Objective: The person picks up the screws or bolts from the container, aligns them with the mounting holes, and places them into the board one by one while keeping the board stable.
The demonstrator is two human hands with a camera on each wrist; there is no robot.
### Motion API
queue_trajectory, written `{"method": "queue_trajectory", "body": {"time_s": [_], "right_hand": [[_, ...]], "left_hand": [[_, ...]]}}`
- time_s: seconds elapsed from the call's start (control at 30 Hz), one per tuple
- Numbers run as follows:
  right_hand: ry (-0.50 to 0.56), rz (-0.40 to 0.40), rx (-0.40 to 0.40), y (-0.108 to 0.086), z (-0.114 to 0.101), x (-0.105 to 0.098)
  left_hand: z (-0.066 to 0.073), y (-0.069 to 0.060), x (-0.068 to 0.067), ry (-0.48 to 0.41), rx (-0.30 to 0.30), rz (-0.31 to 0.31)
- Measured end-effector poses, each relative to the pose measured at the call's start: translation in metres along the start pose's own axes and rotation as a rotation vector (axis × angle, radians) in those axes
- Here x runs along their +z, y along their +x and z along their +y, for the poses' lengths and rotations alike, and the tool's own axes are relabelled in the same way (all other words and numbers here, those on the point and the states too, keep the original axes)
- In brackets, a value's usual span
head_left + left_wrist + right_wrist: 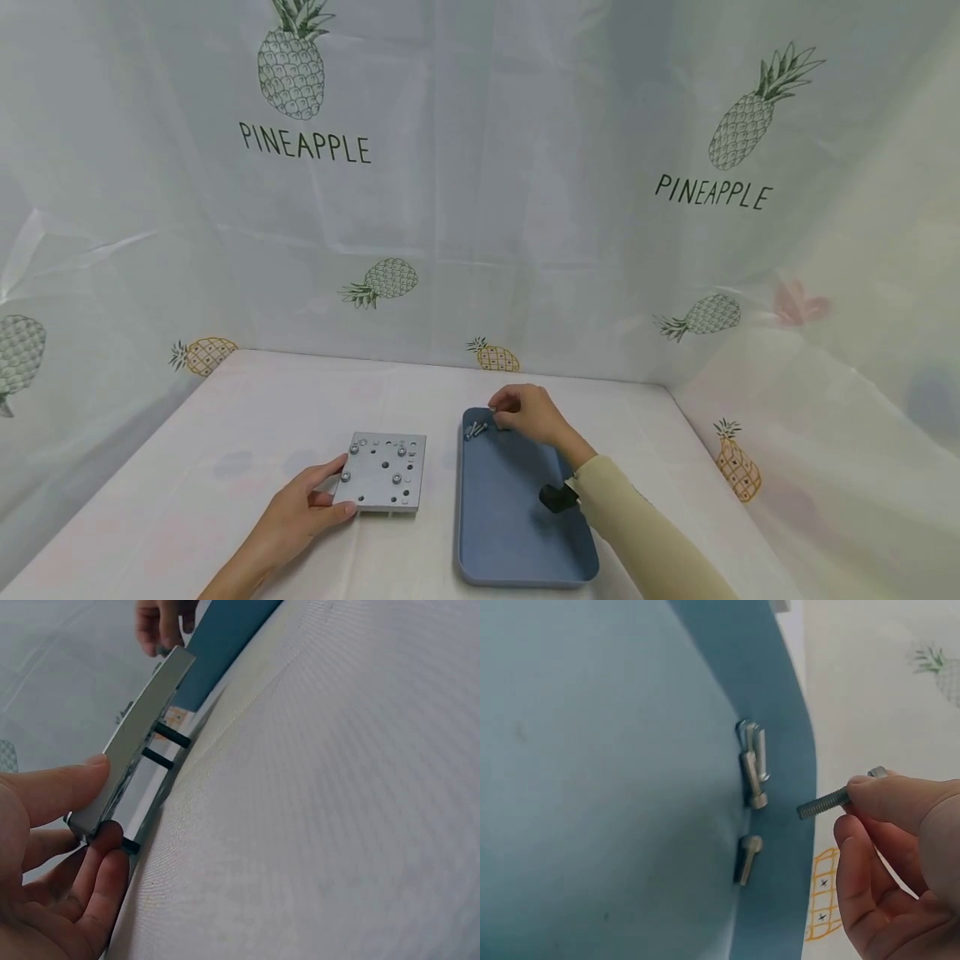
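Metal plate (375, 492) and bolt (823, 805) are both in our hands: our left hand (296, 508) grips the plate's left edge, our right hand (528, 414) pinches the bolt above the blue tray's (517, 537) far end. Four bolt heads (397, 478) dot the plate, left of the tray on the surface (187, 492). Loose bolts (751, 780) lie in the tray's far left corner. Pineapple-printed curtain (487, 192) hangs behind.

Head view from above, close wrist views; shared tray (502, 533)

Bolt (825, 803) in right hand (933, 844); other bolts (753, 780) in blue tray (615, 780)
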State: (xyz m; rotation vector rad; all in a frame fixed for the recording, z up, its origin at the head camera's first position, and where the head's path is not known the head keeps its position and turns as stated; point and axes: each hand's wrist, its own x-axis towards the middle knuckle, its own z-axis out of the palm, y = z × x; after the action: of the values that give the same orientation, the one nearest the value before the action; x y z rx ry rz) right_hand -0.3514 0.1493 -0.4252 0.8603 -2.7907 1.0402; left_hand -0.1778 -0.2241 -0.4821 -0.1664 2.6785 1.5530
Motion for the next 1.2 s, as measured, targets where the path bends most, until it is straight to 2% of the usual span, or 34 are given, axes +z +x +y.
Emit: {"method": "queue_trajectory", "body": {"time_s": [0.27,0.47,0.73,0.93,1.2], "right_hand": [[0.103,0.025,0.000,0.003,-0.014,-0.001],[0.215,0.006,0.017,0.005,-0.025,0.002],[0.275,-0.019,0.019,0.009,-0.042,0.007],[0.312,-0.026,0.011,0.014,-0.053,0.016],[0.368,-0.055,0.005,0.024,-0.070,0.035]], "left_hand": [[-0.001,0.001,0.000,-0.002,-0.001,0.001],[-0.002,0.001,0.001,0.002,-0.005,0.003],[-0.003,0.002,0.000,0.004,0.005,-0.002],[-0.002,0.003,0.000,0.000,0.025,-0.002],[-0.002,0.001,0.000,0.001,0.015,0.000]]}}
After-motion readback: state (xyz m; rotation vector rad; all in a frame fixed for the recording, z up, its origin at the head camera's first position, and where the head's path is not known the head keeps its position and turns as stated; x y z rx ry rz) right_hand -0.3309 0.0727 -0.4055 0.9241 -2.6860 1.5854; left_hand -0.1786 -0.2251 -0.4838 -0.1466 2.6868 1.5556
